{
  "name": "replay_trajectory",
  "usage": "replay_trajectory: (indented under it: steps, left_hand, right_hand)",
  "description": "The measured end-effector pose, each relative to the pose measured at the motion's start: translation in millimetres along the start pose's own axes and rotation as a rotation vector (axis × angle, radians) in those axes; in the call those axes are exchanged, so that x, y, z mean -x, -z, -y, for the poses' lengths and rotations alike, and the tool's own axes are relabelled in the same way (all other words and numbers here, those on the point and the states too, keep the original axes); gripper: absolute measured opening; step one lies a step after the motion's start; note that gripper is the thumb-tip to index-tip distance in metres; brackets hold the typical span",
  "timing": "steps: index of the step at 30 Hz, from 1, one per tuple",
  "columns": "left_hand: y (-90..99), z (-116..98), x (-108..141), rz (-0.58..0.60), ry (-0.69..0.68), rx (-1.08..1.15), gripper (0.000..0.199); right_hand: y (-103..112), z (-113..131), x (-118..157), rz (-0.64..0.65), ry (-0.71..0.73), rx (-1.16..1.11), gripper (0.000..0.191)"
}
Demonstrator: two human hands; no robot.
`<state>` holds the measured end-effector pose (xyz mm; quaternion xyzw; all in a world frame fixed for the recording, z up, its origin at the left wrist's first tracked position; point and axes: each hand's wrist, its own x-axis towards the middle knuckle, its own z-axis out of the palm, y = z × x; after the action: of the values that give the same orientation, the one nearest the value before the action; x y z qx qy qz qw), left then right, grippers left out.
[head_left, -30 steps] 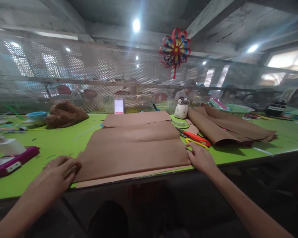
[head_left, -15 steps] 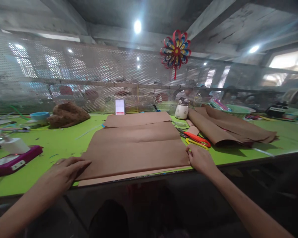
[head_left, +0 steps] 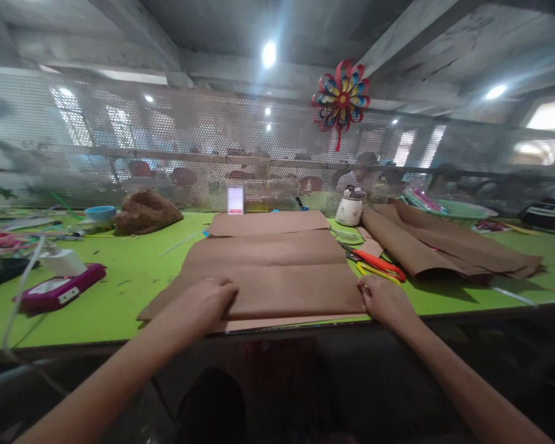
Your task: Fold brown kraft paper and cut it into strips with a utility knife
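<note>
A folded sheet of brown kraft paper (head_left: 277, 287) lies before me along the table's front edge, a crease running across it. My left hand (head_left: 215, 299) rests on its lower part, left of the middle, with fingers curled down and closed; their undersides are hidden. At the sheet's right edge, my right hand (head_left: 386, 299) is closed, thumb and fingers pinching the paper near the lower corner. Just beyond that hand lie red-handled scissors (head_left: 380, 264) and a yellow-handled pair (head_left: 374, 272). Another brown sheet (head_left: 268, 223) lies at the far end of the folded one.
Loose brown paper (head_left: 425, 243) lies curled on the right. A white bottle (head_left: 349, 208) and a lit phone screen (head_left: 235, 201) stand at the back. On the left are a purple power strip (head_left: 62, 290), a charger (head_left: 65, 262), a brown bundle (head_left: 147, 213) and a blue bowl (head_left: 100, 213).
My left hand has slid rightwards from the paper's left corner towards its middle, its fingers now more curled. My right hand keeps its place at the right edge. The view has turned slightly left.
</note>
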<state>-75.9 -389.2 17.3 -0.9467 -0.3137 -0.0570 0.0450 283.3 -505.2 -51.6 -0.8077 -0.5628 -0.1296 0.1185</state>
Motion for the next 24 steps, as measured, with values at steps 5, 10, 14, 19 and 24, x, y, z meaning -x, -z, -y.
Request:
replay_trajectory:
  steps: [5, 10, 14, 19, 24]
  left_hand:
    - [-19.4, -43, -15, -0.084, -0.139, 0.039, 0.046]
    - [-29.3, -53, -10, -0.022, -0.06, 0.052, 0.062]
    - [-29.7, -52, -8, 0.031, -0.049, 0.071, 0.069]
    - [-29.5, -54, -9, 0.046, -0.021, 0.077, 0.074]
    - [-30.3, -54, -8, 0.058, -0.006, 0.083, 0.077]
  right_hand:
    - [-3, -2, 0, -0.007, 0.002, -0.011, 0.023]
    - [-4, -4, 2, -0.008, -0.011, -0.043, 0.023]
    - [-5, -6, 4, -0.019, -0.046, -0.074, 0.023]
    - [-9, -10, 4, -0.038, -0.054, -0.107, 0.023]
    - [-10, -12, 3, -0.048, -0.024, -0.116, 0.022]
